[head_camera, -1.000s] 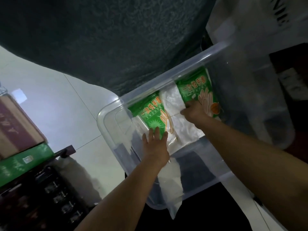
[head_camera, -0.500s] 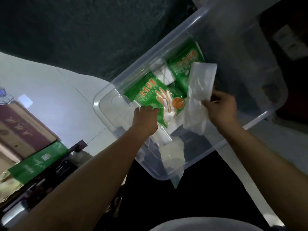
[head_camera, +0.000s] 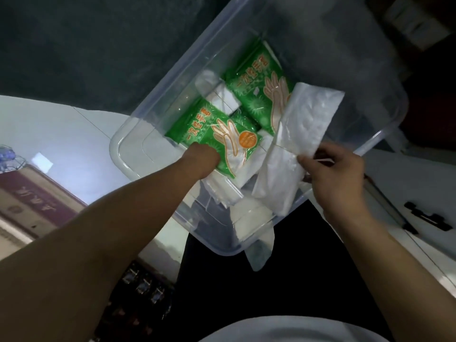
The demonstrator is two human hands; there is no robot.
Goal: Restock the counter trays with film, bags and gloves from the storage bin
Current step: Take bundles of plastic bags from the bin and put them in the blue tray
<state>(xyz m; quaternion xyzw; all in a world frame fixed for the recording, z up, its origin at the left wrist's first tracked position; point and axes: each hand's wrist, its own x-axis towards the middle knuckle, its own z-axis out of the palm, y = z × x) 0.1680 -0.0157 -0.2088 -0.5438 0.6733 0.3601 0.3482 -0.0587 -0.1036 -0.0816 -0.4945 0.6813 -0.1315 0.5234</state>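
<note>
Right hand (head_camera: pixel 338 174) pinches bag bundle (head_camera: pixel 298 141), lifting it from bin (head_camera: pixel 172 77); left hand (head_camera: pixel 199 161) fingers hidden under glove pack (head_camera: pixel 217 134), grip unclear.

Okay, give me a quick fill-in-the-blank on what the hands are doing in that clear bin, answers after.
1. The right hand holds a bundle of white ____ bags.
2. The left hand grips a glove packet coloured ____.
3. The number of green glove packets in the clear bin is ____.

Missing words: plastic; green; two
</note>
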